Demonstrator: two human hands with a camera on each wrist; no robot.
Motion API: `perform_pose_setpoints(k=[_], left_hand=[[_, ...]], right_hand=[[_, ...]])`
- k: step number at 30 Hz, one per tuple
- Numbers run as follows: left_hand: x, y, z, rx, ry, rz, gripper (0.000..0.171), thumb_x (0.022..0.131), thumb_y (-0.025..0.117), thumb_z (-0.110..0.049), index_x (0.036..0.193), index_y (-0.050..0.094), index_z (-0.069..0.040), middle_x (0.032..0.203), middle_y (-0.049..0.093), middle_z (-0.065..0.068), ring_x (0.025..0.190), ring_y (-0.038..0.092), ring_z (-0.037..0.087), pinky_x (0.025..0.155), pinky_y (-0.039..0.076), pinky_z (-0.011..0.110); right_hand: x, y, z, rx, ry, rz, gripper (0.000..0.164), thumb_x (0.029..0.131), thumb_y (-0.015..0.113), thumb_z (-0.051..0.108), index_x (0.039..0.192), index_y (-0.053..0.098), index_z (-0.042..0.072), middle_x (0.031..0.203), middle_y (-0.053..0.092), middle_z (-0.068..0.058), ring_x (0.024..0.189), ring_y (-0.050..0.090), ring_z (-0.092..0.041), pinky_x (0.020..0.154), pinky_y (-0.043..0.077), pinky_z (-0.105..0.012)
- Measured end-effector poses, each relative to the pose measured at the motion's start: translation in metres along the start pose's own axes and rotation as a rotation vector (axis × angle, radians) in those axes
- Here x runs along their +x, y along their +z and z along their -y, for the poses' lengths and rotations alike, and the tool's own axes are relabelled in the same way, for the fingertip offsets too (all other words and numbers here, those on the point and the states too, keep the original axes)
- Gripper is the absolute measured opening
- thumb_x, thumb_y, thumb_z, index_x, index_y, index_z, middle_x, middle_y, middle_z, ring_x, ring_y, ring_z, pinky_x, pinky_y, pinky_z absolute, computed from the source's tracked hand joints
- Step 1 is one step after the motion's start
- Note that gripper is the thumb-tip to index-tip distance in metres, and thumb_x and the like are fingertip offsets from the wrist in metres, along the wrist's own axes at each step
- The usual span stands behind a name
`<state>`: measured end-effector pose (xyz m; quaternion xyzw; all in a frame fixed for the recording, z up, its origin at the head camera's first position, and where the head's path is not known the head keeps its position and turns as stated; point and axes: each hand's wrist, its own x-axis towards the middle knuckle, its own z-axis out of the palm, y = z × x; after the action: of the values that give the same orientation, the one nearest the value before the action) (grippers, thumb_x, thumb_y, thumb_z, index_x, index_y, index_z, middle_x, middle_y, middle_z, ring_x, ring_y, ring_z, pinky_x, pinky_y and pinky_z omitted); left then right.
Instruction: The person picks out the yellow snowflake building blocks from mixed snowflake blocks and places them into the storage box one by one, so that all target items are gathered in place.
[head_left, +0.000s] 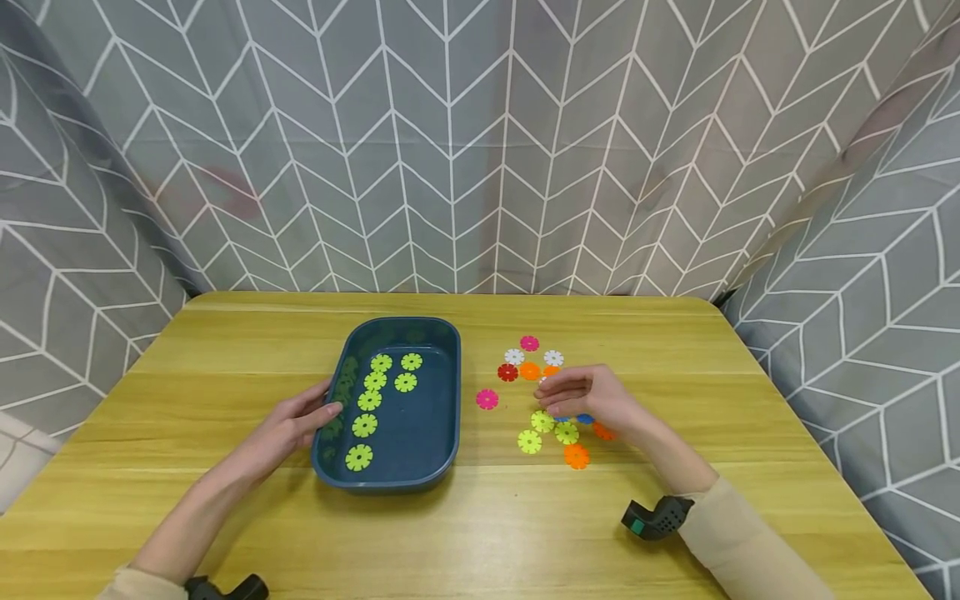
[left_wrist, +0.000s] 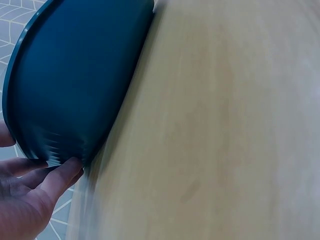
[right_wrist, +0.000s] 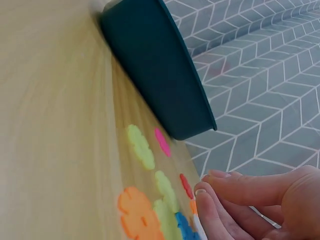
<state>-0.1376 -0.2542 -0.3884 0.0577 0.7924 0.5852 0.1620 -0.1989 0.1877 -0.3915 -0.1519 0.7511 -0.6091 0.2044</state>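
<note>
A dark blue rectangular plastic tub (head_left: 420,425) stands on the table, with several yellow-green notched discs (head_left: 365,426) lying in it, most in a row along its left side. My left hand (head_left: 300,417) holds the tub's left wall, thumb over the rim and fingers outside; the left wrist view shows the fingers against the tub wall. Over a loose group of discs hovers my right hand (head_left: 588,396), fingers bent and a gap between them and the thumb. Nothing shows in its grasp. Beneath and around it lie yellow-green discs (head_left: 529,442), blue discs partly hidden, and orange discs (head_left: 577,456).
Farther back are white discs (head_left: 513,357), a red disc (head_left: 507,372), and pink discs (head_left: 487,399), one of them close to the tub's right side. The wooden table (head_left: 510,533) ends at a grey patterned curtain (head_left: 480,167) behind and at the sides.
</note>
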Motion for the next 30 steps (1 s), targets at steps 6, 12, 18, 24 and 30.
perform_pose_setpoints(k=[6,12,18,24,30], left_hand=[[0.0,0.0,0.0,-0.004,0.0,0.002,0.073,0.106,0.048,-0.03,0.159,0.008,0.001,0.16,0.023,0.029,0.13,0.051,0.034,0.093,0.054,0.026],[0.0,0.0,0.0,-0.004,0.004,0.003,0.074,0.106,0.049,-0.03,0.159,0.008,0.0,0.16,0.023,0.03,0.13,0.052,0.034,0.092,0.054,0.026],[0.0,0.0,0.0,-0.005,-0.001,0.005,0.074,0.106,0.049,-0.03,0.159,0.008,0.0,0.16,0.023,0.03,0.129,0.052,0.033,0.092,0.054,0.026],[0.0,0.001,-0.002,-0.002,-0.006,0.001,0.073,0.106,0.048,-0.029,0.159,0.008,0.002,0.161,0.021,0.03,0.132,0.05,0.035,0.093,0.054,0.027],[0.0,0.0,-0.002,0.002,-0.006,0.002,0.073,0.106,0.048,-0.029,0.159,0.008,0.001,0.161,0.021,0.029,0.133,0.048,0.037,0.093,0.054,0.028]], right_hand=[[-0.002,0.0,-0.006,-0.037,0.027,0.005,0.036,0.087,0.073,-0.002,0.121,0.064,-0.01,0.12,0.067,-0.028,0.108,0.069,-0.033,0.087,0.058,-0.031],[-0.003,0.002,-0.009,-0.057,0.027,-0.015,0.036,0.085,0.073,-0.004,0.12,0.065,-0.01,0.118,0.069,-0.026,0.104,0.07,-0.029,0.085,0.059,-0.032],[-0.002,0.0,-0.01,-0.076,0.012,-0.044,0.036,0.083,0.074,-0.006,0.119,0.065,-0.01,0.116,0.069,-0.027,0.103,0.07,-0.031,0.083,0.059,-0.033],[-0.002,-0.003,-0.009,-0.138,-0.022,-0.063,0.036,0.083,0.076,-0.005,0.117,0.066,-0.012,0.113,0.07,-0.027,0.102,0.069,-0.035,0.083,0.058,-0.028],[-0.001,-0.003,-0.012,-0.218,-0.027,-0.087,0.034,0.081,0.079,-0.002,0.113,0.07,-0.008,0.111,0.072,-0.022,0.099,0.069,-0.03,0.084,0.057,-0.025]])
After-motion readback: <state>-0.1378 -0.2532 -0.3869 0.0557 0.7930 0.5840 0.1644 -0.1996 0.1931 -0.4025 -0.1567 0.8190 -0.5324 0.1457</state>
